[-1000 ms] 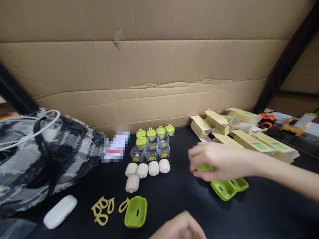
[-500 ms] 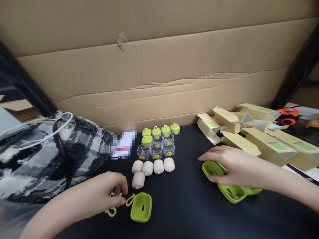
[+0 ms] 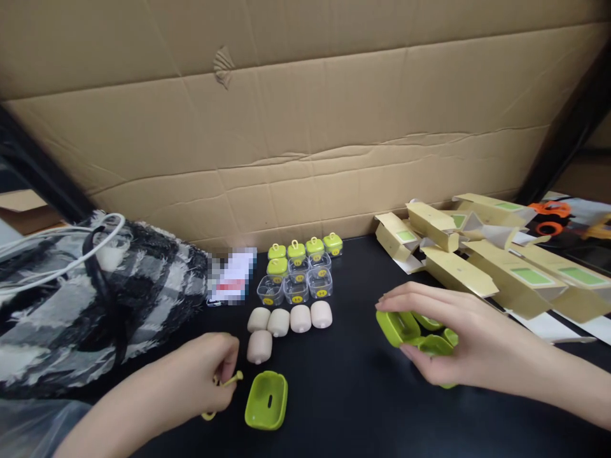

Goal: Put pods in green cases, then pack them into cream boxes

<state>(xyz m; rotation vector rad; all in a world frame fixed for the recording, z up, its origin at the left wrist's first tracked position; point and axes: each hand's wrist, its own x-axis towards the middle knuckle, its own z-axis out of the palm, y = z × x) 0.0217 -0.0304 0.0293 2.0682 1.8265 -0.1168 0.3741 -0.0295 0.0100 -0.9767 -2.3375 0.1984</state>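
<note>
- Lone green shell [image 3: 258, 406] lies hollow side up on the black table [image 3: 329, 407].
- Left of that shell, the left hand [image 3: 216, 372] pinches a yellow loop [image 3: 233, 379].
- Right of it, the right hand [image 3: 465, 331] grips another green shell [image 3: 388, 327].
- Behind it sit pale blocks [image 3: 279, 323], then clear cups [image 3: 295, 287].

black tabletop [image 3: 344, 401], smooth. nearest: green shell [image 3: 261, 413], slotted, hollow side up; yellow loop [image 3: 209, 416] to its left, mostly hidden. mid-table: five pale rounded blocks [image 3: 300, 319], four in a row, one in front. behind: clear cups [image 3: 296, 292], five uncovered, five green-lidded. right: opened cardboard boxes [image 3: 458, 272], jumbled. left: shaggy black-and-white fabric [image 3: 162, 273], printed card [image 3: 236, 273] beside it.
</note>
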